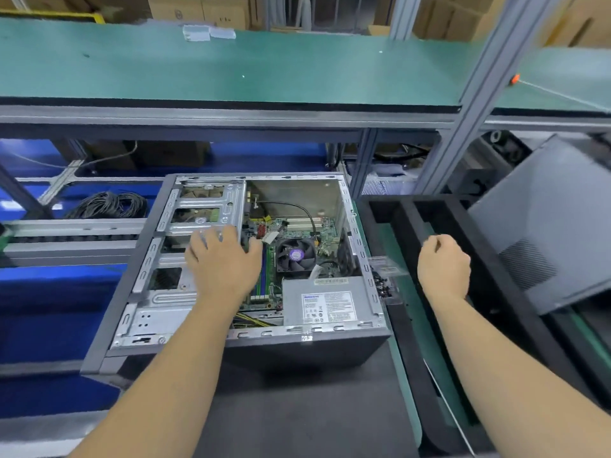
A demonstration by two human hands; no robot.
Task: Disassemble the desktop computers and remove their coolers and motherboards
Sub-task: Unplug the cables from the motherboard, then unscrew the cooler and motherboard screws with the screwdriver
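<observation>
My left hand [223,262] lies flat with fingers spread on the metal drive cage [201,209] inside the open computer case [139,292]. My right hand [443,264] is a closed fist holding nothing, over the black foam tray [410,352] just right of the case. Between them sit the round-bladed cooler fan [296,254], green motherboard [297,226] and grey boxy power supply [327,300], near the surface's front edge.

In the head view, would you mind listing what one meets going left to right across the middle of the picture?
Coil of black cable → drive cage → left hand → cooler fan → bag of screws → right hand → grey side panel.
</observation>
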